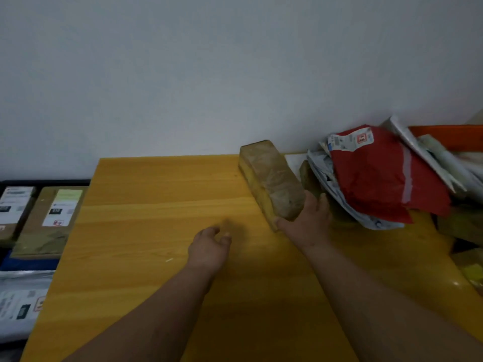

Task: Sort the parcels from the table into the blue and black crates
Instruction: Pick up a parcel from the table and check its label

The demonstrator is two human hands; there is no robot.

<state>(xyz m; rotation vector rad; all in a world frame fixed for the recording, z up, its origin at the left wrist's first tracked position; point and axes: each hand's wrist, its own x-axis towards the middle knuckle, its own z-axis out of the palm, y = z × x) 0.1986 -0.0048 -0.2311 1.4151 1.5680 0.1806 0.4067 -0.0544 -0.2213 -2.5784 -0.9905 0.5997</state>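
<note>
right hand [307, 226] gripping brown parcel's [271, 178] near end

Views: one, head-worn, wide-angle.
Facing: forward and down over the yellow table [156, 231] toward a pale wall [209, 61].
Nearness: close; both forearms run up from the bottom edge.
Grip position: right of centre, where the right hand [308, 223] grips a brown parcel [271, 178].
Left of grip: left hand [209, 246], then crates at frame edge.
Right of grip: heaped parcels.
Shared coverage: none.
</note>
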